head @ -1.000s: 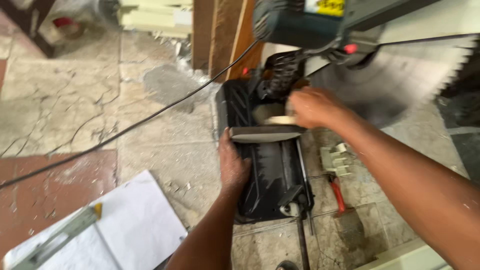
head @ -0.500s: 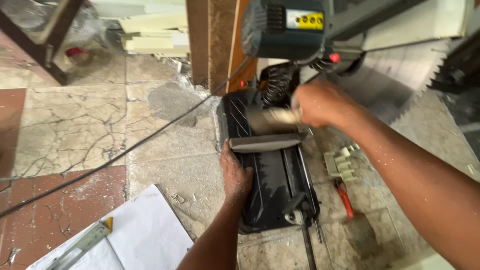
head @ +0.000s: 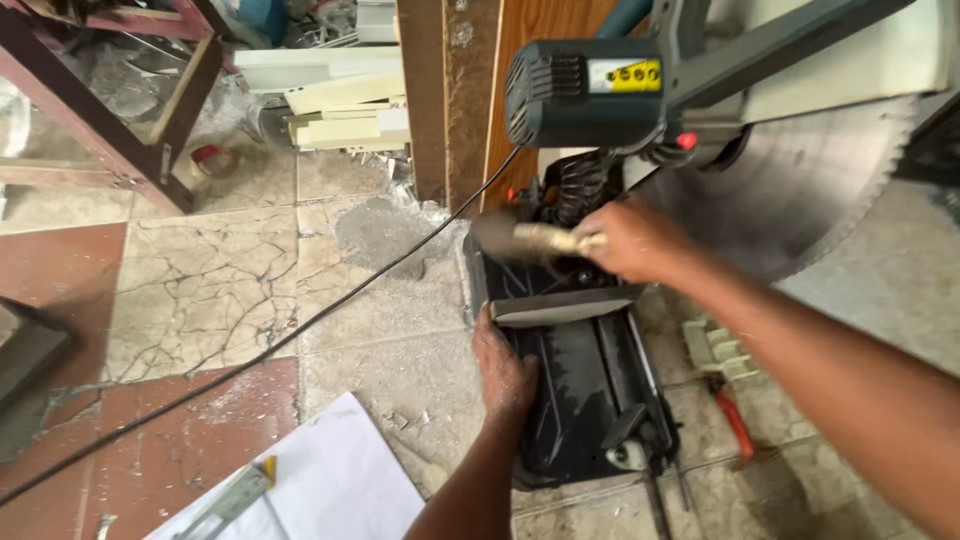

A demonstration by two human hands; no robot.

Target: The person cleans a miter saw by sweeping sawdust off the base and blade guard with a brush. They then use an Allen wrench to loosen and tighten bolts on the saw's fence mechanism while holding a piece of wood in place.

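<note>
We see the right hand point(head: 632, 240) has lifted slightly off the black saw base point(head: 580, 390), and its brush point(head: 520, 238) now sweeps blurred toward the left. Our view has tilted up, revealing more of the blue motor housing point(head: 585, 92).

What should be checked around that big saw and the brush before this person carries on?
1. Left hand away from the saw blade: ok, it rests on the black saw base.
2. Right hand away from the blade: not ok, it is close beside the teeth.
3. Grip on the brush: ok, though blurred.
4. Blade stopped: cannot tell.
5. Power cord out of the way: ok, it trails across the floor.
</note>
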